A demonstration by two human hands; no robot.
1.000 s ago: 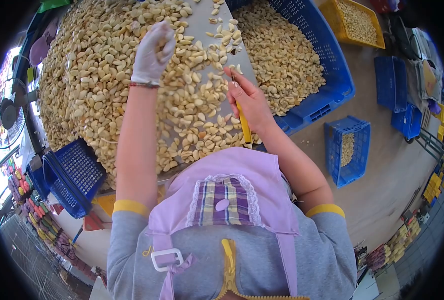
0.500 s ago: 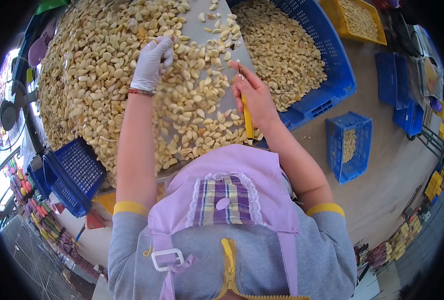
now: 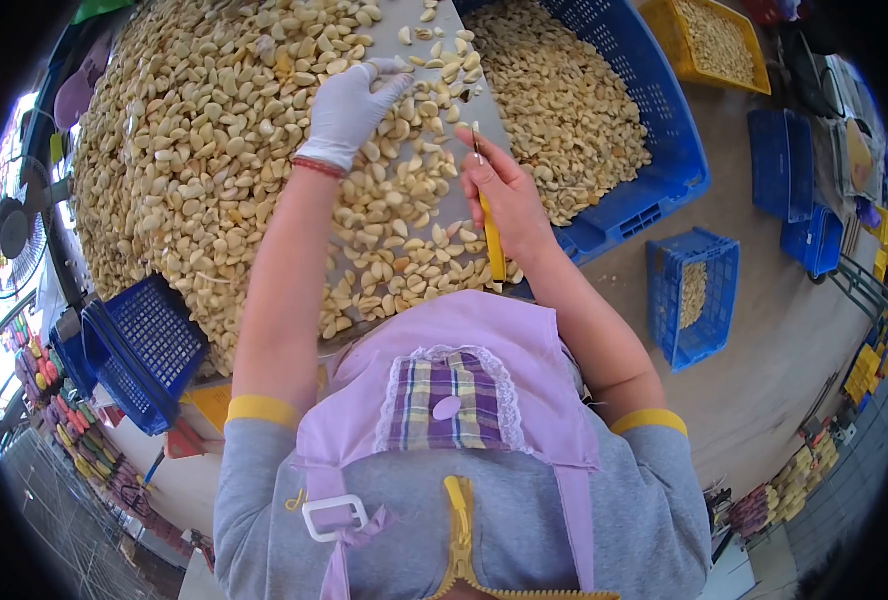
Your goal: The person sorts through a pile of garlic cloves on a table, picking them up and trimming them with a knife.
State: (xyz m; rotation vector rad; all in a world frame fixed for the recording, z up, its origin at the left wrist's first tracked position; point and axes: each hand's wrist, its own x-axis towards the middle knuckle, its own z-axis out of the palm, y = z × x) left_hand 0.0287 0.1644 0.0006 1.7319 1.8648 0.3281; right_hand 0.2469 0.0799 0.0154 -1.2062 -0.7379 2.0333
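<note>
My right hand (image 3: pixel 509 200) is closed around a yellow utility knife (image 3: pixel 494 245), its dark narrow blade pointing up past my thumb. A pale tip shows beside the blade near my fingertips; I cannot make out what it is. My left hand (image 3: pixel 354 108), in a white glove, hovers over the right edge of a large heap of peeled garlic cloves (image 3: pixel 194 130). Its fingertips are drawn together, and what they hold, if anything, is hidden. Scattered cloves lie on the grey metal tabletop (image 3: pixel 451 195) between my hands.
A big blue crate (image 3: pixel 679 150) of cloves adjoins the table's right edge. On the floor stand a small blue basket (image 3: pixel 719 300) and a yellow crate (image 3: pixel 759 60), both holding cloves. Blue baskets (image 3: pixel 134 350) sit at left, near a fan (image 3: pixel 14 235).
My left hand has moved right and slightly up across the heap, toward the scattered cloves. My right hand stays nearly in place with the knife.
</note>
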